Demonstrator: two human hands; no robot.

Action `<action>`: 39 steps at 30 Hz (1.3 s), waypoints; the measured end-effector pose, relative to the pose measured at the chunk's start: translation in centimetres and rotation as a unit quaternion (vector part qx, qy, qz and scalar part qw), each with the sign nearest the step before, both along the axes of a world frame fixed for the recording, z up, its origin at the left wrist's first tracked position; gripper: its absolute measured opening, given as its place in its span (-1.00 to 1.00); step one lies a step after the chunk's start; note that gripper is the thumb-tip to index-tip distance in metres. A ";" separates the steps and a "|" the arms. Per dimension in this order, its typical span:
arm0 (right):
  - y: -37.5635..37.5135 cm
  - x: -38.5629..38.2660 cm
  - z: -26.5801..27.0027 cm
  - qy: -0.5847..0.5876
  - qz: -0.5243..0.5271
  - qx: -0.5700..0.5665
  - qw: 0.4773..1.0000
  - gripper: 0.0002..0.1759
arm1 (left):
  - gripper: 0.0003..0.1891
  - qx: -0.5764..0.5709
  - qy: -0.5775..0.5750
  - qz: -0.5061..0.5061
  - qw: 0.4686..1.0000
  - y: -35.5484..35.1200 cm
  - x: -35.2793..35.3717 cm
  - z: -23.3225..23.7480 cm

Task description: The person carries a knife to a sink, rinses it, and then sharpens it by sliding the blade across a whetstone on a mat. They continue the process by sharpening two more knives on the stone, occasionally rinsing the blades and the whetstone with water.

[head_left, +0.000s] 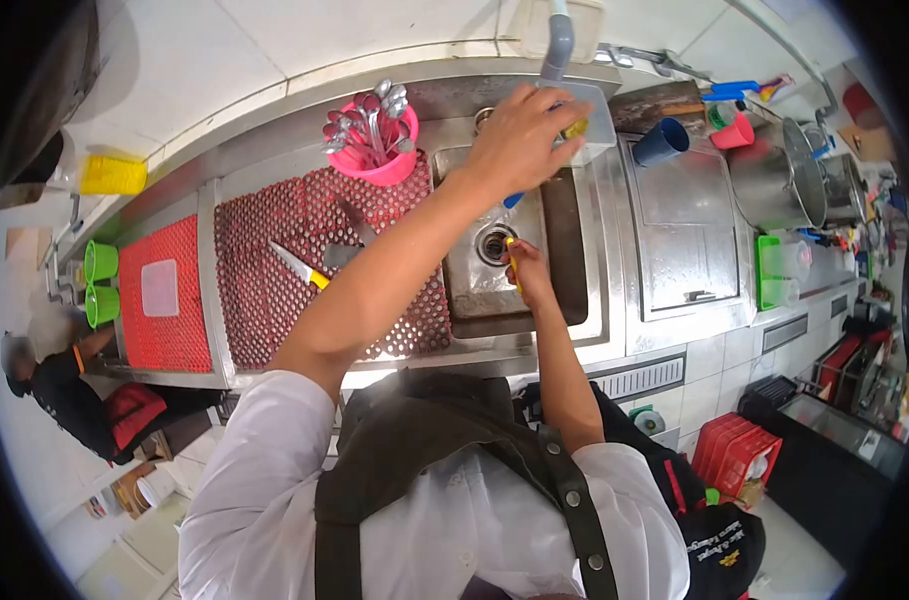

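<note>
White short-sleeved shirt [264,490] under a dark apron [424,445], straps [574,500] bearing round metal studs

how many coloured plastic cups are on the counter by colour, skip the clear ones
green cups: 2
blue cup: 1
pink cups: 2 (one holds spoons, the other stands beside the blue cup)
total: 5
red thing at the far right edge: too unclear to count

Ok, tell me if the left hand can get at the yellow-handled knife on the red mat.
Probably yes. The knife lies uncovered on the red mat, beside the forearm; the left hand only has to leave the clear container under the tap.
</note>
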State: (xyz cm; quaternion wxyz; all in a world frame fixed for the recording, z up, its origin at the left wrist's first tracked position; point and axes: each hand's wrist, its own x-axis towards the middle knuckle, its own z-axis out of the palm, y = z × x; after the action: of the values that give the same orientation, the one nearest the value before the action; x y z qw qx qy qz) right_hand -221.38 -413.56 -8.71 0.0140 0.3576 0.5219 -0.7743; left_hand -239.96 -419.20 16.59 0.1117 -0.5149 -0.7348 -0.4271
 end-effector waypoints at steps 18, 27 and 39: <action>-0.4 4.9 -2.6 -0.052 0.272 0.111 0.955 -0.71 | -0.71 -0.268 -0.047 -0.202 0.941 -0.7 -7.9 3.9; -9.3 2.2 1.0 0.100 0.163 0.028 0.981 -0.77 | -0.79 0.049 -0.195 0.141 0.970 -19.4 -3.9 -9.0; -18.6 -0.1 9.5 0.100 0.022 -0.045 0.994 -0.85 | -0.29 -0.413 -0.152 0.008 0.898 -37.4 -4.7 -19.4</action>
State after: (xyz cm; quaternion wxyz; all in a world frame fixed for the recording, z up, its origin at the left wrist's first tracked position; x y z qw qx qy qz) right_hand -221.49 -432.17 0.77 -0.0050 0.2661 0.4927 -0.8285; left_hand -244.69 -456.62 -2.84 -0.2209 -0.4380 -0.8571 -0.1573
